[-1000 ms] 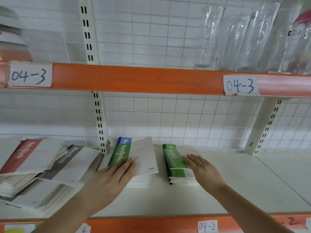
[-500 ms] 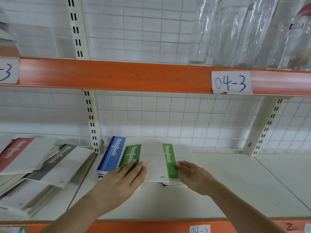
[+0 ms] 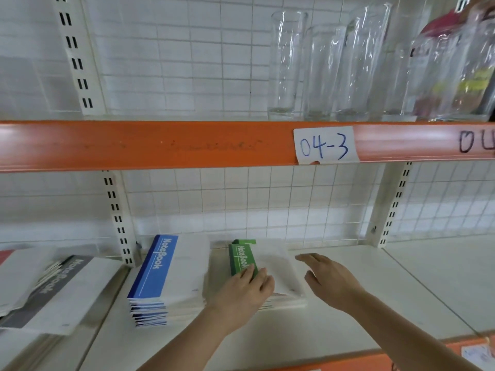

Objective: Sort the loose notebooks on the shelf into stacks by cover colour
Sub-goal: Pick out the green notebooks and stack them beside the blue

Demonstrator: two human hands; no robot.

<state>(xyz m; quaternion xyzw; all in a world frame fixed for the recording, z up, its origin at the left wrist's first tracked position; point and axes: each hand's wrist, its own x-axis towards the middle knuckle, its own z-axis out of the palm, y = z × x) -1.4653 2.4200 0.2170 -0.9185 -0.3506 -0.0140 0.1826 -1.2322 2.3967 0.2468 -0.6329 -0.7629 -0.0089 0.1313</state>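
Observation:
A stack of green-spined notebooks (image 3: 242,257) lies mid-shelf. My left hand (image 3: 245,291) rests flat on its top notebook, fingers over the green band. My right hand (image 3: 328,281) hovers open just right of the stack, fingers spread, holding nothing. Left of it stands a stack of blue-spined notebooks (image 3: 156,269), its top cover uncovered. Further left, past the upright, a loose heap holds a grey-spined notebook (image 3: 57,287) and a red-spined one (image 3: 5,255) at the frame edge.
A white slotted upright (image 3: 119,218) separates the heap from the stacks. A wire grid (image 3: 267,204) backs the white shelf (image 3: 401,285). The orange beam (image 3: 160,144) above carries a "04-3" label, with tall clear glass vases (image 3: 288,65) on top.
My left hand slid the green notebook off the blue stack rightward onto the green stack. My right hand let go of the green stack and drew back to its right side.

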